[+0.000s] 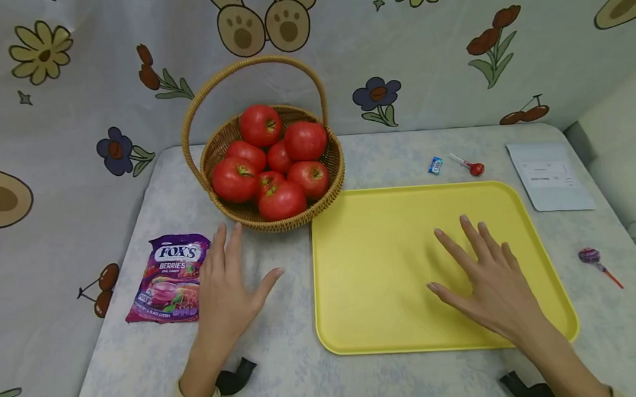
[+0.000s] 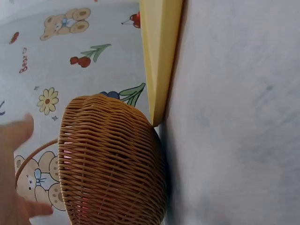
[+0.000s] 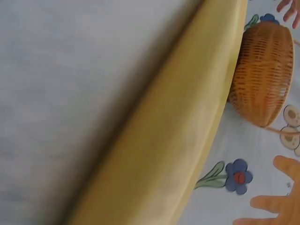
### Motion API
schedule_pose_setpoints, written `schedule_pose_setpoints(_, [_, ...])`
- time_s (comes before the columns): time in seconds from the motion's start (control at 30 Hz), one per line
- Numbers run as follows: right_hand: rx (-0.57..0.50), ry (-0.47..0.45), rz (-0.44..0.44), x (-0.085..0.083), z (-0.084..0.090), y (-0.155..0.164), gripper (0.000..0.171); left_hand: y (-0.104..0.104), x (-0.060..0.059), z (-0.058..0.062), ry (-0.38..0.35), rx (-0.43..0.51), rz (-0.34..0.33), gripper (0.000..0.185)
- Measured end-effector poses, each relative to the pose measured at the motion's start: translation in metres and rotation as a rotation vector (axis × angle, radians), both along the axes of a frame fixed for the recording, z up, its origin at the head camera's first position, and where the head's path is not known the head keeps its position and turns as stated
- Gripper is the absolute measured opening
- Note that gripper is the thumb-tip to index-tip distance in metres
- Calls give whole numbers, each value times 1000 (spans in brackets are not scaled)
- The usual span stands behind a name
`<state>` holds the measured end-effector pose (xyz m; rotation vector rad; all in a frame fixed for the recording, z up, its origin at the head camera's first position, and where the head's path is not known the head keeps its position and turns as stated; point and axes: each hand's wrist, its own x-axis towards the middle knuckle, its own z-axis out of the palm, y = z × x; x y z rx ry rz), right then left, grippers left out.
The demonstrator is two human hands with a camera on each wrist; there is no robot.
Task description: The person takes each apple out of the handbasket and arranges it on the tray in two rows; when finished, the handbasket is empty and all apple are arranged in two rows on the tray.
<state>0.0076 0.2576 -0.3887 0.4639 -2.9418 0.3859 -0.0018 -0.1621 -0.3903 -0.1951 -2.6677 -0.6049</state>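
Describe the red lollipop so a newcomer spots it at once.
Find the yellow tray. Just beyond its far edge, toward the right corner, lies the red lollipop. Its round red head sets it apart from the small blue packet on its left and the purple lollipop right of the tray.

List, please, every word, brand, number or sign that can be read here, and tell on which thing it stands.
"FOX'S": purple plastic candy bag, white letters.
"BERRIES": same candy bag, below the brand.
"Bear": pale cloth printed with cartoon bears, sideways in the left wrist view.
Too small to read surely: the candy bag's finer print, the print on the flat grey rectangular object and on the small blue wrapper.
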Motion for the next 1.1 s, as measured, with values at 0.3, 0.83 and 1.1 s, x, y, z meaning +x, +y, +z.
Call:
schedule_pose_setpoints(0.3, [-179, 84, 283, -55, 30, -43, 90, 3, -29, 12, -83, 327, 83, 103])
schedule_pose_setpoints(0.83, [-392, 86, 602, -142, 62, -132, 65, 14, -54, -6, -38, 580, 57, 83])
schedule_pose_setpoints(1.1, [-345, -88, 741, -171, 66, -174, 57, 13, -55, -12, -14, 598, 35, 79])
